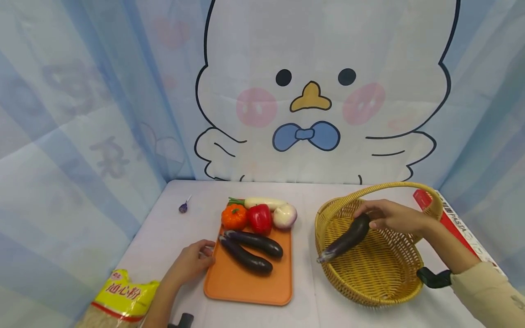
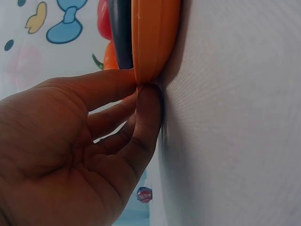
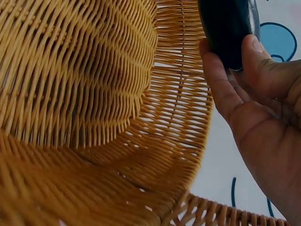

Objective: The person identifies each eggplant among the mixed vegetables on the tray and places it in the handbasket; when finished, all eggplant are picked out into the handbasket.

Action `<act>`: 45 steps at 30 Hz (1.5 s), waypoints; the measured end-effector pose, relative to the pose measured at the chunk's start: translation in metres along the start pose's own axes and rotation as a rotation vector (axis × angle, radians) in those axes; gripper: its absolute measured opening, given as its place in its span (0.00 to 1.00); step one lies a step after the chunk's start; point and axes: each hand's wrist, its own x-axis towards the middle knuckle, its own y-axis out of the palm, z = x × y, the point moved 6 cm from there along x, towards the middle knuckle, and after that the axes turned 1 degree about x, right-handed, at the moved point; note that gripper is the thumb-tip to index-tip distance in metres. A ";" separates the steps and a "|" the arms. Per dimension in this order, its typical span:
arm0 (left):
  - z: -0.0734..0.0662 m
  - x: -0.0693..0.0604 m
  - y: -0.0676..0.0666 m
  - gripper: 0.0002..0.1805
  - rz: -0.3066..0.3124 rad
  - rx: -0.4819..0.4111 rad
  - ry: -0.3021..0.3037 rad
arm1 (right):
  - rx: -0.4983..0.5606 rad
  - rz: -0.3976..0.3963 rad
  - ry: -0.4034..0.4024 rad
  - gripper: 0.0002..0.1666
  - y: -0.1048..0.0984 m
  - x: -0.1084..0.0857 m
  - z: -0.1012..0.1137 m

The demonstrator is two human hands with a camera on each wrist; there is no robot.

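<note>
My right hand (image 1: 395, 216) grips the thick end of an eggplant (image 1: 348, 239) over the wicker basket (image 1: 369, 298). Its stem end points down and left, across the basket's left rim. In the right wrist view, thumb and fingers hold the dark eggplant (image 3: 230, 28) beside the woven wall (image 3: 181, 108). On the left, my left hand (image 1: 190, 263) pinches the left edge of an orange tray (image 1: 246, 291); the left wrist view shows the fingertips at the tray's edge (image 2: 157, 37). Two more eggplants (image 1: 256, 243) lie on the tray.
At the tray's far end sit an orange pumpkin (image 1: 234, 217), a red bell pepper (image 1: 260, 219), a purple-white turnip (image 1: 285, 216) and a white radish (image 1: 262, 202). A lollipop (image 1: 183, 207) lies far left, a yellow pasta bag (image 1: 127, 294) front left, a red pasta box (image 1: 459, 230) right of the basket.
</note>
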 end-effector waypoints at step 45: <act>0.002 -0.001 0.000 0.22 -0.013 0.020 0.019 | 0.390 0.449 0.011 0.15 -0.032 0.059 -0.028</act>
